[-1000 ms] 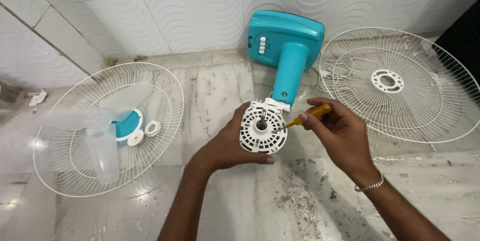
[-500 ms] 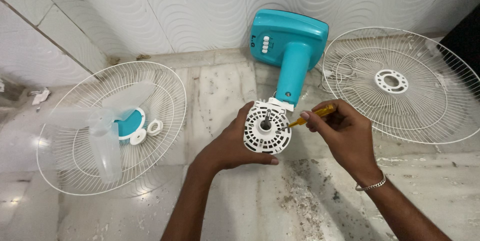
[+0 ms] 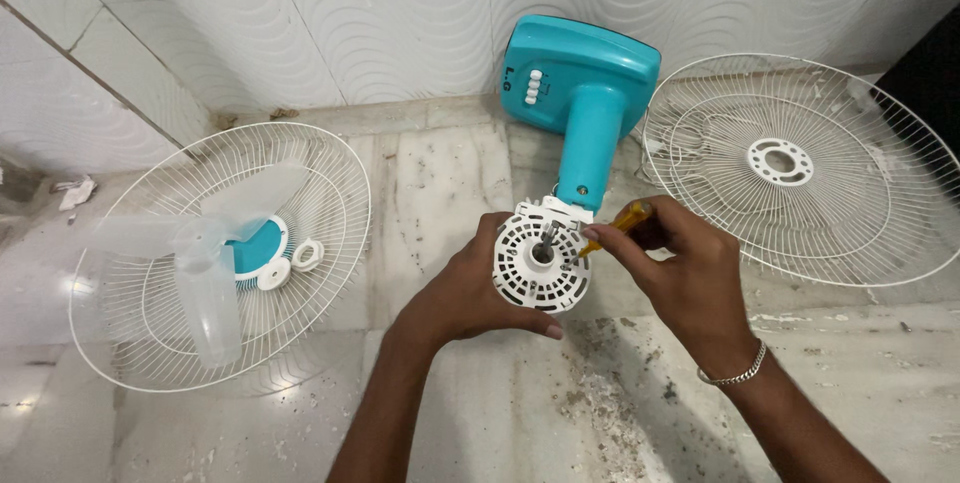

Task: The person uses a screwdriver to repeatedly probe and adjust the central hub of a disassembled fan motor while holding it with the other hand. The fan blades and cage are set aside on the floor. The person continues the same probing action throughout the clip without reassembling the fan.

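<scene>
Motor housing (image 3: 541, 265), white and round, sat at the centre of the marble floor (image 3: 480, 413) on the teal fan stand (image 3: 585, 103); left of it lay a wire guard (image 3: 220, 253) bearing clear blades (image 3: 205, 263); left hand (image 3: 465, 293) gripped the housing; right hand (image 3: 690, 273) clasped a yellow screwdriver (image 3: 615, 226) at its hub; another guard (image 3: 800, 163) lay rightmost.

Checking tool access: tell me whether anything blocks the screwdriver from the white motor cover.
Nothing visible does. The right hand holds the screwdriver with its tip at the motor cover; the left hand grips the cover's lower left edge, off the tool's path.
</scene>
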